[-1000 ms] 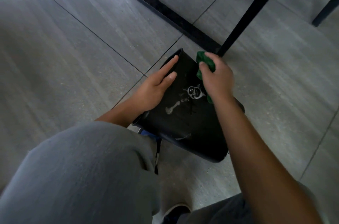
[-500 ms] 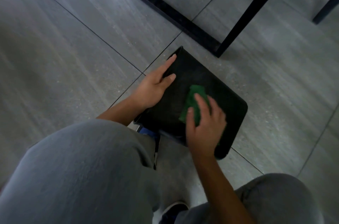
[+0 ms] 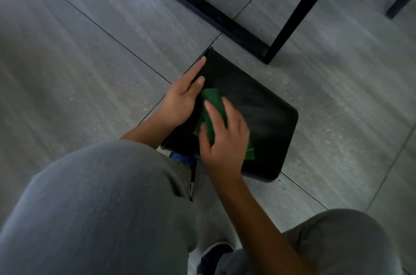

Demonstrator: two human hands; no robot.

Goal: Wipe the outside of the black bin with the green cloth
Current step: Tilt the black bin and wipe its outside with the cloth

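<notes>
The black bin lies tipped on the grey tiled floor between my knees, one flat outer side facing up. My left hand rests flat along its left edge, fingers stretched toward the far corner, steadying it. My right hand presses the folded green cloth onto the near left part of that side, right beside my left thumb. A corner of the cloth sticks out under my right palm. Faint wipe streaks show on the bin's right half.
A black bar runs diagonally across the floor just beyond the bin. A black furniture leg stands close to the bin's far corner, with more legs at the top right. My grey-trousered knees fill the foreground; a shoe shows below.
My right hand dragged the cloth from the bin's far edge down its face, then left toward my left hand. The white marks seen earlier are gone. My left hand stayed put.
</notes>
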